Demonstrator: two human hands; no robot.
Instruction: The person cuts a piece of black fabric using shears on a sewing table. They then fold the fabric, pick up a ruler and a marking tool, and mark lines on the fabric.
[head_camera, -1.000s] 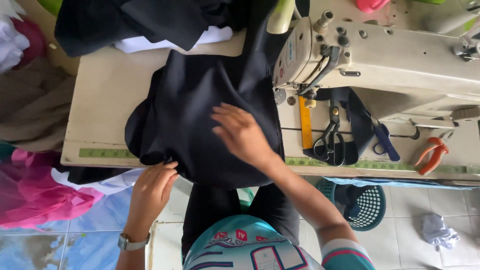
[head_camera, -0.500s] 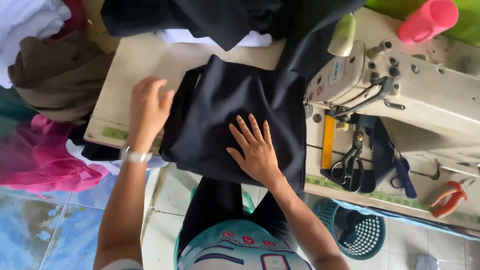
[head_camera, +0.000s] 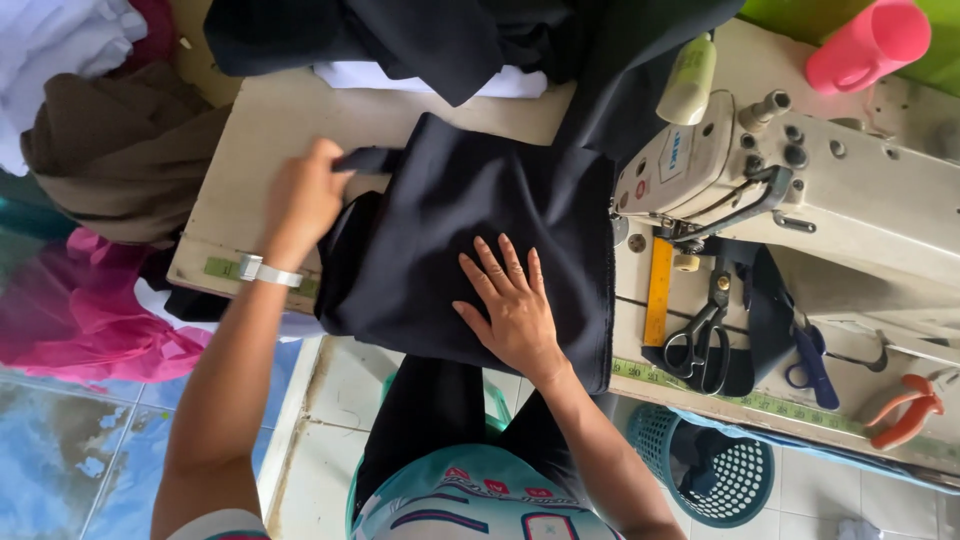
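A piece of black fabric lies spread on the beige sewing table, reaching toward the sewing machine. My left hand, with a silver watch on its wrist, grips the fabric's left edge near a folded corner. Flat on the cloth, fingers spread, rests my right hand, pressing near the front edge.
Black scissors, a yellow ruler, blue-handled snips and orange pliers lie right of the cloth. A pink cup stands behind the machine. Piles of clothes sit left; a teal basket stands below.
My left hand rose from the table's front edge to the fabric's left side and took hold of it. My right hand stayed flat on the cloth, now nearer its front edge.
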